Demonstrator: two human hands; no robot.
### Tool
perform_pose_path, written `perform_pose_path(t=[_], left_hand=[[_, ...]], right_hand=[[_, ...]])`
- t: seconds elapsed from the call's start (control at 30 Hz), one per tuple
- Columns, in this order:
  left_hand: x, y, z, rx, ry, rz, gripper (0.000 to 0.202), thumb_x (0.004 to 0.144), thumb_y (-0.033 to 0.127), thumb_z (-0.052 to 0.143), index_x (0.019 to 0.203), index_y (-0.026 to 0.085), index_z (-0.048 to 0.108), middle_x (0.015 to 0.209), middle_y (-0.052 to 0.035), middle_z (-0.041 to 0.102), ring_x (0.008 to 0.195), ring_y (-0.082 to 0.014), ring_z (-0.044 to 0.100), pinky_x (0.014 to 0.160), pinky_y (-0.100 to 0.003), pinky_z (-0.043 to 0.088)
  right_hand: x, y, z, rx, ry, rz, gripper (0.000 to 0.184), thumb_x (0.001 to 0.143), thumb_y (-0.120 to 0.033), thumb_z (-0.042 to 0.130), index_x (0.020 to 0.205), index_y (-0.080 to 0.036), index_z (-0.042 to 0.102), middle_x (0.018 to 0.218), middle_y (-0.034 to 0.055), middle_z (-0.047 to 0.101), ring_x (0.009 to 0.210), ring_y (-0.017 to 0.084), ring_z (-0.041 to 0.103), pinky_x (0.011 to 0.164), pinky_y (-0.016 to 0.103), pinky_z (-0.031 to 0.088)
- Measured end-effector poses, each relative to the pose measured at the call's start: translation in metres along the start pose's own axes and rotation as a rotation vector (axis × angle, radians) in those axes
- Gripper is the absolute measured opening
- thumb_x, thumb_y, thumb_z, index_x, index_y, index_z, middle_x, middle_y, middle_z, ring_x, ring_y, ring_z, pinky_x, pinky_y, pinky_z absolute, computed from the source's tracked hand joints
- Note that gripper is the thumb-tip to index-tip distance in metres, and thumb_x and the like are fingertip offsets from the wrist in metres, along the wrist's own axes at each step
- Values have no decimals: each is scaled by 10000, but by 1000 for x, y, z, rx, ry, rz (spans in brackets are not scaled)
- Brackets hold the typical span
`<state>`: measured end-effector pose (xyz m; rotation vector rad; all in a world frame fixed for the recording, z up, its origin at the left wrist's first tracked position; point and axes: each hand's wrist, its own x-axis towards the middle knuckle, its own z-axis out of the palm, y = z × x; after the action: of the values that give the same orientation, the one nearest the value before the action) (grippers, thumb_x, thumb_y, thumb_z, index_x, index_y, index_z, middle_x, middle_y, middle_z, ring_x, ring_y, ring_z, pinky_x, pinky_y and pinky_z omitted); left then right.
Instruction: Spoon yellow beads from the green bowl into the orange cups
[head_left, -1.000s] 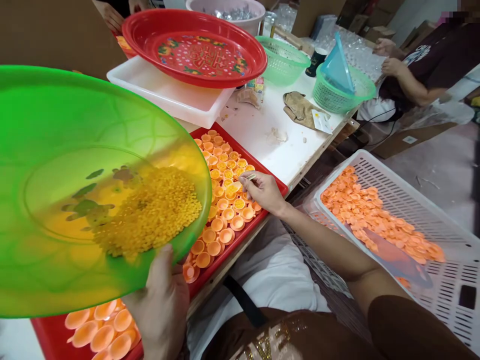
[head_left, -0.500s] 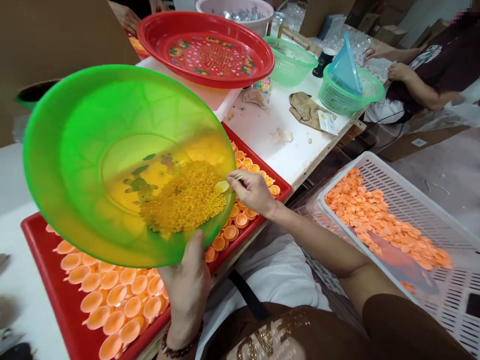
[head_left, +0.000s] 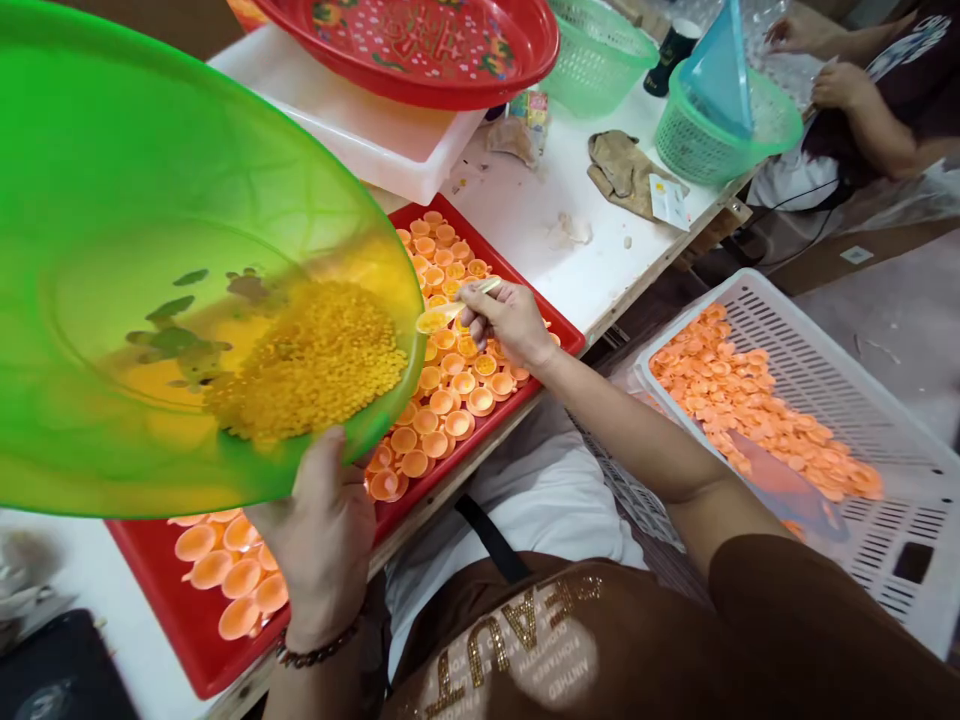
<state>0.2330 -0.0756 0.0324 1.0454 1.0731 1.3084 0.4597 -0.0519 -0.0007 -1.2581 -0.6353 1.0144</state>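
From the head view we see our left hand [head_left: 322, 540] gripping the rim of a green bowl [head_left: 150, 200], thumb over the edge, holding it tilted above the counter [head_left: 540, 260]; a heap of yellow beads [head_left: 315, 360] lies in its lower side. Our right hand [head_left: 510, 322] pinches a small spoon [head_left: 450, 310], its tip just at the bowl's rim. Beneath both, a red tray [head_left: 525, 290] on the white counter carries rows of orange cups [head_left: 450, 390], some showing yellow inside. Farther back on the counter stand a white tray [head_left: 375, 150] with a red dish [head_left: 420, 50] on it, two green baskets [head_left: 592, 60], the right one holding a blue funnel [head_left: 720, 70], and a brown cloth [head_left: 622, 170]. To our right, off the counter, a white crate [head_left: 825, 380] holds orange discs [head_left: 757, 410]. At top right another person's hands [head_left: 832, 85] work at the far end.
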Motion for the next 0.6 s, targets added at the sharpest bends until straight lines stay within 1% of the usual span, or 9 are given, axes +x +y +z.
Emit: perform_pose_path(t=[0.07, 0.17, 0.2, 0.27, 0.33, 0.37, 0.43, 0.53, 0.6], left_hand=[[2, -2, -5, -40, 29, 27, 458, 821, 228, 771, 1255, 334, 672, 1451, 1, 632, 1440, -348, 516, 1043, -572, 608], [4, -5, -9, -37, 51, 19, 463, 798, 171, 775, 1223, 331, 688, 1420, 13, 651, 1424, -346, 532, 1050, -574, 607], [4, -5, -10, -30, 56, 10, 464, 799, 168, 772, 1225, 331, 687, 1417, 14, 653, 1422, -343, 536, 1058, -575, 603], [3, -4, -9, -15, 49, -10, 445, 819, 203, 764, 1235, 336, 679, 1403, 16, 663, 1410, -340, 548, 1058, -579, 602], [3, -2, -6, -15, 21, -23, 407, 842, 240, 749, 1230, 338, 676, 1382, 21, 677, 1402, -335, 557, 1048, -578, 606], [3, -1, -5, -23, 10, -25, 396, 841, 239, 749, 1219, 334, 678, 1369, 26, 685, 1400, -331, 560, 1046, -566, 609], [3, -1, -3, -50, 1, -33, 415, 820, 206, 763, 1208, 328, 678, 1339, 42, 700, 1404, -319, 556, 1039, -519, 616], [2, -4, -2, -79, 15, -44, 477, 811, 187, 779, 1250, 326, 654, 1302, 47, 714, 1402, -299, 559, 1019, -463, 625], [1, -9, -2, -66, 33, -29, 435, 823, 206, 783, 1231, 292, 656, 1277, 22, 718, 1355, -288, 598, 1025, -463, 620]], right_hand=[[0, 5, -6, -91, 6, -53, 334, 895, -488, 759, 858, -177, 641, 646, -38, 635, 470, 64, 541, 404, 177, 436], [-4, 13, -12, -293, -4, -165, 313, 946, -500, 685, 885, -195, 651, 677, -33, 615, 517, 77, 546, 471, 198, 464], [-5, 16, -13, -371, -18, -222, 298, 958, -491, 669, 886, -202, 660, 695, -27, 613, 555, 87, 559, 518, 212, 487], [-8, 18, -15, -503, -65, -367, 246, 976, -440, 653, 878, -216, 680, 758, -5, 636, 677, 119, 605, 662, 253, 533], [-10, 17, -17, -575, -109, -494, 194, 981, -373, 646, 867, -223, 694, 846, 18, 676, 801, 147, 635, 810, 296, 538], [-11, 15, -17, -586, -114, -531, 177, 981, -353, 643, 873, -225, 701, 879, 25, 687, 836, 154, 638, 851, 308, 530], [-13, 9, -17, -573, -78, -531, 180, 993, -360, 624, 914, -223, 708, 881, 25, 680, 829, 151, 632, 842, 305, 526], [-14, 0, -9, -485, 6, -448, 250, 1025, -430, 574, 1008, -213, 696, 785, -2, 627, 696, 120, 593, 696, 260, 513], [-13, -1, 2, -444, 3, -430, 262, 1027, -437, 575, 1008, -200, 686, 744, -15, 611, 641, 104, 572, 630, 236, 491]])
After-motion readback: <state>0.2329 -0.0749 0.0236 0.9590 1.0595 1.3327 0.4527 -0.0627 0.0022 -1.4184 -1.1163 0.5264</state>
